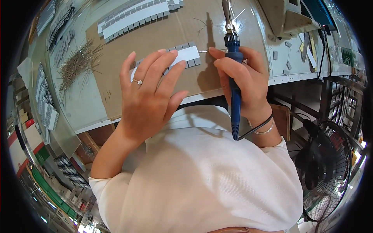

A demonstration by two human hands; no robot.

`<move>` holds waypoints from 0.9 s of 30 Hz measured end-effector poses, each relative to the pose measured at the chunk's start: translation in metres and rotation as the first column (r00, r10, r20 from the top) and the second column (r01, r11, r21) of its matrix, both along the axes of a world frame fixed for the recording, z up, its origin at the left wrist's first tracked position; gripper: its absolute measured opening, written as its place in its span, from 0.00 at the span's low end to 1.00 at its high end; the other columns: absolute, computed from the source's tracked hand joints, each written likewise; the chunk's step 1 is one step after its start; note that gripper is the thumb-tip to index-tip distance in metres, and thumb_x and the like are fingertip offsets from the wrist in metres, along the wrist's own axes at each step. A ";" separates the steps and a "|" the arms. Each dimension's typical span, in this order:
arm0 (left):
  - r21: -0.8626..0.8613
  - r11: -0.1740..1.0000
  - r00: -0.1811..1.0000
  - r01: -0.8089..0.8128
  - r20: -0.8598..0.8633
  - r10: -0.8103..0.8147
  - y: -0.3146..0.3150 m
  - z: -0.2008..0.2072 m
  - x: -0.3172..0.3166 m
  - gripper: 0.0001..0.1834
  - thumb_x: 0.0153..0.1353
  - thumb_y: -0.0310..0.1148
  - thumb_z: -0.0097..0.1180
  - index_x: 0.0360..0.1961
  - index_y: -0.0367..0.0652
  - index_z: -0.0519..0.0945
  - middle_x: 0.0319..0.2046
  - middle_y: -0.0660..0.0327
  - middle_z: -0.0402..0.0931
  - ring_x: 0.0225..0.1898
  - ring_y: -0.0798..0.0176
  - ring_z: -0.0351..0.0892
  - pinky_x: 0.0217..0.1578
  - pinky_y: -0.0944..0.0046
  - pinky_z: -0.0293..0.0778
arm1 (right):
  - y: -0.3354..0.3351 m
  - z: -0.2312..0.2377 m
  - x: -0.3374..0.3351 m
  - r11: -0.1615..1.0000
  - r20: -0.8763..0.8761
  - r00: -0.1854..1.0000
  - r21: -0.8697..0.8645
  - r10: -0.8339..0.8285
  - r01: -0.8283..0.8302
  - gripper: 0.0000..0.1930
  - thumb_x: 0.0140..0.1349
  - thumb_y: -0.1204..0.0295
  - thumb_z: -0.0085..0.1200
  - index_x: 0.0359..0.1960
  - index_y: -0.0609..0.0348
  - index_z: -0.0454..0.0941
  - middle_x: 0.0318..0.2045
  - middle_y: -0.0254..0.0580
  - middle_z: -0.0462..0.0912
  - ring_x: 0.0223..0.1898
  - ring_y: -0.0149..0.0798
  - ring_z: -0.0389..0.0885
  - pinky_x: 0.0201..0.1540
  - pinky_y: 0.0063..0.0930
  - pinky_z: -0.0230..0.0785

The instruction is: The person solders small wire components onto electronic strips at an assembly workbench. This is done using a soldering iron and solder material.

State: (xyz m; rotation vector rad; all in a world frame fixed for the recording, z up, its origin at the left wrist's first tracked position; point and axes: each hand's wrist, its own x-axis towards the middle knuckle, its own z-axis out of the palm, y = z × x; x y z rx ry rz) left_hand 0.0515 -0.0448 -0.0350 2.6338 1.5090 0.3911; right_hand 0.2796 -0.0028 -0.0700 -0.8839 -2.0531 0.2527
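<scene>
A soldering iron (pixel 234 97) with a dark blue handle is gripped in my right hand (pixel 250 79), its metal end pointing away from me. By the thumb and forefinger of that hand is a thin silvery wire or lead (pixel 203 51), reaching the right end of a short strip. This strip (pixel 188 53) has a white band with small grey square pieces along both edges. My left hand (pixel 147 93) lies over the strip's left part, fingers spread and stretched out, hiding much of it. Both rest over a brown board (pixel 182 86).
Several longer white-and-grey strips (pixel 136 19) lie at the board's far side. Left of them is a heap of thin wire leads (pixel 79 64). Loose small grey pieces (pixel 286 64) and a beige box-shaped unit (pixel 285 19) sit at right. A black fan (pixel 322 167) stands lower right.
</scene>
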 end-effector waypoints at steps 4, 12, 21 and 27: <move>0.001 1.000 1.000 -0.013 0.027 0.013 0.006 0.003 0.013 0.26 0.59 0.38 0.58 0.59 0.41 0.75 0.61 0.57 0.70 0.62 0.53 0.69 0.67 0.46 0.49 | 0.004 0.002 0.002 0.999 0.038 0.999 0.043 -0.009 0.007 0.17 0.43 0.77 0.58 0.39 0.56 0.79 0.37 0.40 0.86 0.41 0.46 0.78 0.42 0.34 0.68; 0.074 0.997 0.998 -0.019 0.066 0.014 0.014 -0.006 0.020 0.27 0.51 0.38 0.67 0.53 0.40 0.78 0.55 0.60 0.75 0.58 0.60 0.71 0.62 0.49 0.57 | 0.007 0.009 0.005 0.999 0.124 0.992 0.025 0.036 -0.039 0.15 0.46 0.74 0.59 0.39 0.56 0.79 0.36 0.39 0.86 0.40 0.45 0.78 0.43 0.33 0.68; 0.105 0.994 0.999 -0.030 0.047 0.025 0.016 -0.007 0.023 0.25 0.52 0.40 0.66 0.50 0.40 0.80 0.53 0.61 0.76 0.57 0.60 0.72 0.61 0.49 0.58 | 0.009 0.009 0.004 0.998 0.148 0.988 0.043 0.046 -0.053 0.14 0.47 0.72 0.59 0.38 0.55 0.79 0.36 0.39 0.86 0.40 0.43 0.79 0.44 0.33 0.69; 0.070 0.997 0.999 -0.038 -0.016 0.039 0.016 -0.003 0.028 0.25 0.56 0.41 0.63 0.56 0.48 0.79 0.56 0.62 0.74 0.58 0.58 0.72 0.62 0.48 0.54 | 0.010 0.010 0.005 0.998 0.122 0.991 0.024 0.054 -0.057 0.15 0.46 0.73 0.62 0.38 0.55 0.79 0.35 0.39 0.86 0.40 0.44 0.79 0.44 0.33 0.69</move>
